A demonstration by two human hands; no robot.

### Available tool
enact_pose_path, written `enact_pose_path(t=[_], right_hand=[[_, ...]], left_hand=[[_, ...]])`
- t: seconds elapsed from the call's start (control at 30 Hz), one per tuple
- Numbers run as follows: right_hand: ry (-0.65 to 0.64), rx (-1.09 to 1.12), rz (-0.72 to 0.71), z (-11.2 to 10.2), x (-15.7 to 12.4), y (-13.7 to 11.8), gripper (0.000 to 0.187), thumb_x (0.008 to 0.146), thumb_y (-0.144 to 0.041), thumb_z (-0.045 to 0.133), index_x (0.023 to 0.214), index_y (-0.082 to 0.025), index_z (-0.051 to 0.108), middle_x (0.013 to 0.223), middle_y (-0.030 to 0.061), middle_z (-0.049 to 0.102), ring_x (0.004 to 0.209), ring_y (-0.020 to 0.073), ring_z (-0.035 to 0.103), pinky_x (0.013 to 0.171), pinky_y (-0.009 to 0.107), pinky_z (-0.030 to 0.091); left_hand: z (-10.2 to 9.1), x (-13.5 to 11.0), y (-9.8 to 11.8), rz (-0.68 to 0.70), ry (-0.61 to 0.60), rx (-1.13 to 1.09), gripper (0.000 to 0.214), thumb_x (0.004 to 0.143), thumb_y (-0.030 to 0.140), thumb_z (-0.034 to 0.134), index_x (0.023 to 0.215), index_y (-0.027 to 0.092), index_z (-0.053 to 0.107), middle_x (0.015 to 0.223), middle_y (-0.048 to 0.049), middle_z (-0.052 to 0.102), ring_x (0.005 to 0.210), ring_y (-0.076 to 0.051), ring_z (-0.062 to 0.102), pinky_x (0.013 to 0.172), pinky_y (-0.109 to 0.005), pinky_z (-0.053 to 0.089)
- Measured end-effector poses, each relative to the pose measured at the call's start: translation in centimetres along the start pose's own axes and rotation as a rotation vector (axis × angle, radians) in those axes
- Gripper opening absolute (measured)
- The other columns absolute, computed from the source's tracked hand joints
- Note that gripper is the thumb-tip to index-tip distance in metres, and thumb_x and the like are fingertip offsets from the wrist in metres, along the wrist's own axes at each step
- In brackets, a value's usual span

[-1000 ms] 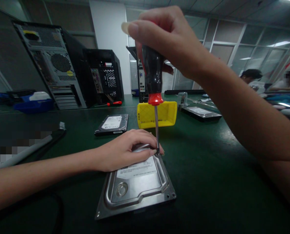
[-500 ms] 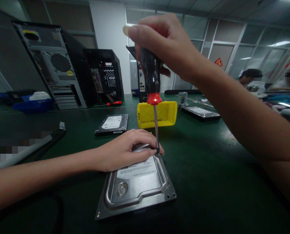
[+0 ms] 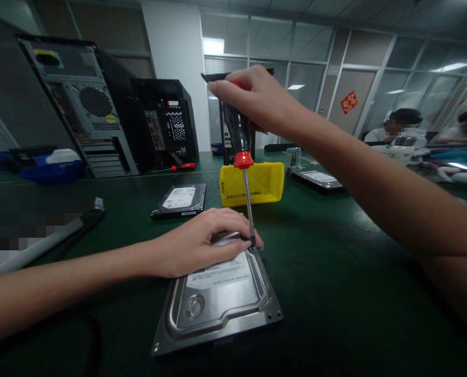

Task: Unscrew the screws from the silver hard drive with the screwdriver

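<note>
A silver hard drive (image 3: pixel 217 309) with a white label lies on the green bench in front of me. My left hand (image 3: pixel 207 241) rests across its far part, the fingers curled toward the far right corner and the thumb close to the screwdriver tip. My right hand (image 3: pixel 252 97) is closed round the black and red handle of a screwdriver (image 3: pixel 241 136). The shaft slopes down, and its tip meets the drive's far right corner; any screw under it is too small to make out. Behind stands a yellow bin (image 3: pixel 252 183) on its side, with small dark bits inside.
A second hard drive (image 3: pixel 180 200) lies at the back left, a third (image 3: pixel 319 179) at the back right near a metal cylinder (image 3: pixel 294 157). Computer cases (image 3: pixel 95 104) and a red-handled screwdriver (image 3: pixel 184 166) are at the rear. People (image 3: pixel 402 123) sit far right.
My right hand has come lower, with its grip on the handle changed, and the screwdriver leans slightly more to the left. The left hand and the drive have stayed in place.
</note>
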State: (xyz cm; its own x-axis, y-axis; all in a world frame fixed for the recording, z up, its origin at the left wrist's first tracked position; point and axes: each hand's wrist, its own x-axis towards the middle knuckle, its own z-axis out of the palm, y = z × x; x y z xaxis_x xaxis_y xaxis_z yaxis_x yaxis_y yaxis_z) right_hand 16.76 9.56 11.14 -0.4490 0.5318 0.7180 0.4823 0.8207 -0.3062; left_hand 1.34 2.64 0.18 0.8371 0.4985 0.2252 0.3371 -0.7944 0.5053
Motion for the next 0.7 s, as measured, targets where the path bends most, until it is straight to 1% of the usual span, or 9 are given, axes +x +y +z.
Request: enact_pose_path(t=[0.17,0.27,0.4,0.53,0.7], right_hand=[[-0.038,0.013,0.065,0.7,0.2,1.7,0.041,0.084,-0.047,0.041,0.062,-0.012,0.045,0.046,-0.0018,0.042,0.038,-0.0001,0.032,0.040,0.016,0.021],[-0.036,0.040,0.054,0.4,0.0,1.5,0.038,0.085,-0.043,0.041,0.063,-0.012,0.045,0.049,-0.0014,0.045,0.037,-0.0009,0.033,0.038,0.015,0.023],[-0.019,0.093,-0.011,-0.2,-0.2,0.4,0.034,0.083,-0.040,0.044,0.065,-0.012,0.046,0.052,-0.0012,0.046,0.037,0.0007,0.039,0.034,0.015,0.026],[0.000,0.150,-0.098,-0.5,-0.4,-0.3,0.031,0.084,-0.038,0.040,0.070,-0.011,0.047,0.056,-0.0004,0.048,0.038,0.0044,0.045,0.030,0.017,0.029],[0.005,0.191,-0.203,-0.8,-0.4,-0.5,0.035,0.085,-0.039,0.041,0.070,-0.008,0.048,0.057,-0.0004,0.047,0.039,0.0036,0.046,0.031,0.015,0.029]], left_hand=[[-0.1,0.1,-0.1,-0.003,-0.003,0.004,0.020,0.095,0.017,0.048,0.106,0.019,0.064,0.107,-0.0017,0.064,0.106,-0.016,0.055,0.096,-0.027,0.039],[-0.1,-0.1,-0.2,-0.003,0.001,0.007,0.020,0.095,0.017,0.048,0.105,0.019,0.065,0.107,-0.0007,0.065,0.108,-0.015,0.055,0.098,-0.027,0.038],[0.0,-0.3,-0.1,0.002,-0.001,-0.001,0.020,0.095,0.016,0.048,0.106,0.019,0.065,0.107,-0.0008,0.065,0.107,-0.015,0.055,0.097,-0.027,0.038],[0.0,-0.3,-0.1,0.003,-0.002,0.003,0.020,0.095,0.015,0.047,0.107,0.018,0.064,0.108,-0.0018,0.064,0.108,-0.016,0.055,0.098,-0.028,0.037],[0.0,0.0,-0.2,0.002,-0.004,0.008,0.020,0.095,0.015,0.048,0.106,0.018,0.064,0.108,-0.0016,0.064,0.108,-0.016,0.054,0.098,-0.028,0.037]])
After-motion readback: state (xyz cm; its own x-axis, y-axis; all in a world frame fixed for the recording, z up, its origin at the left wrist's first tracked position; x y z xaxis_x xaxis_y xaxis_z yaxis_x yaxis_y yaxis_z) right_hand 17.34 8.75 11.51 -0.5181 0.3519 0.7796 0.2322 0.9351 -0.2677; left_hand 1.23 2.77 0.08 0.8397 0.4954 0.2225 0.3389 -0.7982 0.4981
